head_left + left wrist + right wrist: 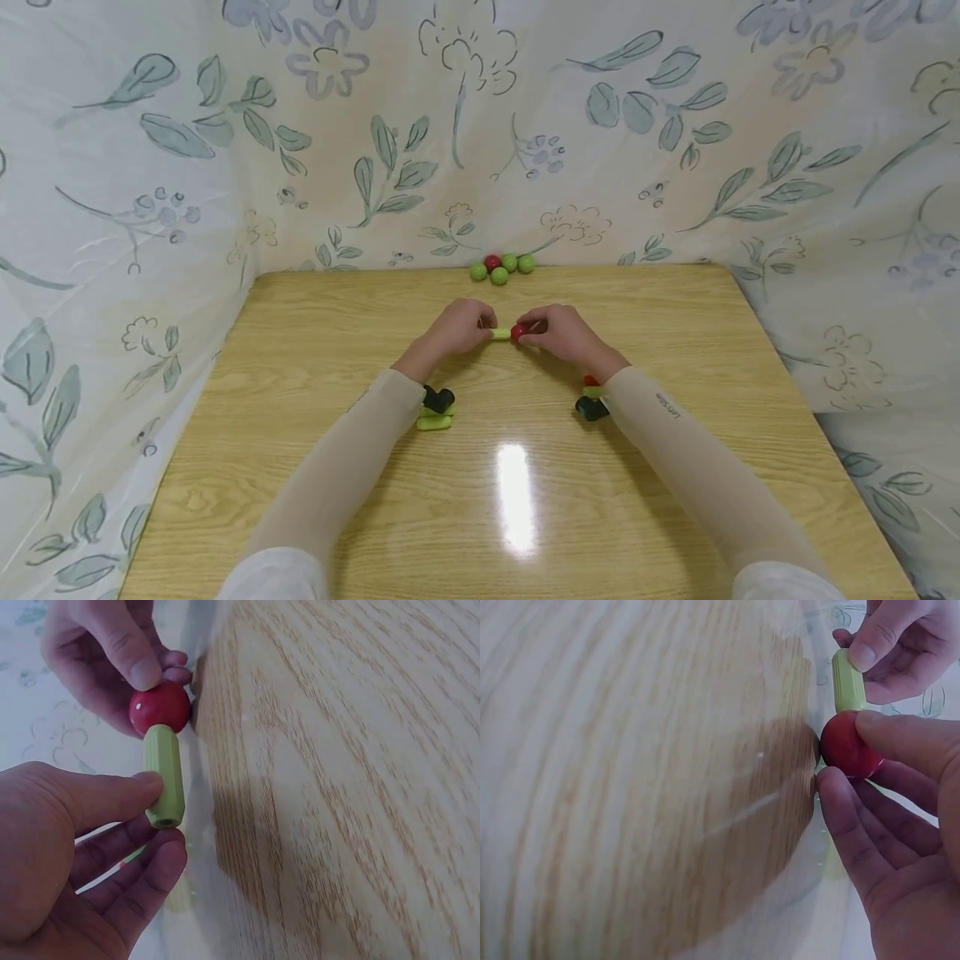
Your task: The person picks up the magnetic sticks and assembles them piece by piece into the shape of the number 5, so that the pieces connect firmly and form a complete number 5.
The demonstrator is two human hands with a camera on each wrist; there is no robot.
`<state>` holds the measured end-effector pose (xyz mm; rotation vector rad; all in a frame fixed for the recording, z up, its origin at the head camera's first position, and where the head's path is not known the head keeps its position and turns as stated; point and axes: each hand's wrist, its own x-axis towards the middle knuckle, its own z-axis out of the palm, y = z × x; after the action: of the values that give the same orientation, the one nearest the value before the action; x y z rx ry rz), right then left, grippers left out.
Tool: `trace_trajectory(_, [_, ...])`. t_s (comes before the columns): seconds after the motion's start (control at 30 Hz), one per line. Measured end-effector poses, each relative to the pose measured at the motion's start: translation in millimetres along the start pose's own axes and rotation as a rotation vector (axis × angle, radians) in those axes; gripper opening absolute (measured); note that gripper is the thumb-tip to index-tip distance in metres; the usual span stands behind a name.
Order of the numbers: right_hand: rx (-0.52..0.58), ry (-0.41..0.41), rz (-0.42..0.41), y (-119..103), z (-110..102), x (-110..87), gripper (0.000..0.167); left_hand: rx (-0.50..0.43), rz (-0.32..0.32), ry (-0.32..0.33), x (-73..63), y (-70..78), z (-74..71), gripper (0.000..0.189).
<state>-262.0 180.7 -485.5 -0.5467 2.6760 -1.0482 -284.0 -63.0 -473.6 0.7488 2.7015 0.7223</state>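
Thumb and fingers of my left hand (pixel 461 325) pinch a light green ribbed rod (pixel 166 776), which has a small hole in its near end. A glossy red ball (pixel 849 746) is pinched by my right hand (pixel 564 335). The rod's far end meets the ball, so the two pieces line up end to end between the hands. Both are close over the wooden table (pixel 510 467), toward its back half.
At the table's back edge lie several green balls (pixel 499 276) and one red ball (pixel 492 262). Beside the left forearm are dark pieces (pixel 440 400) and a light green rod (pixel 434 423). A dark piece (pixel 591 409) and a red piece (pixel 591 381) are partly covered by the right forearm.
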Motion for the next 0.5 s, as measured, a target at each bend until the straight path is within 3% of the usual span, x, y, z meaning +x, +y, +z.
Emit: trace_trajectory(0.5, [-0.048, 0.015, -0.008, 2.5, 3.4, 1.6, 0.038, -0.017, -0.006, 0.012, -1.8, -1.3, 0.0, 0.011])
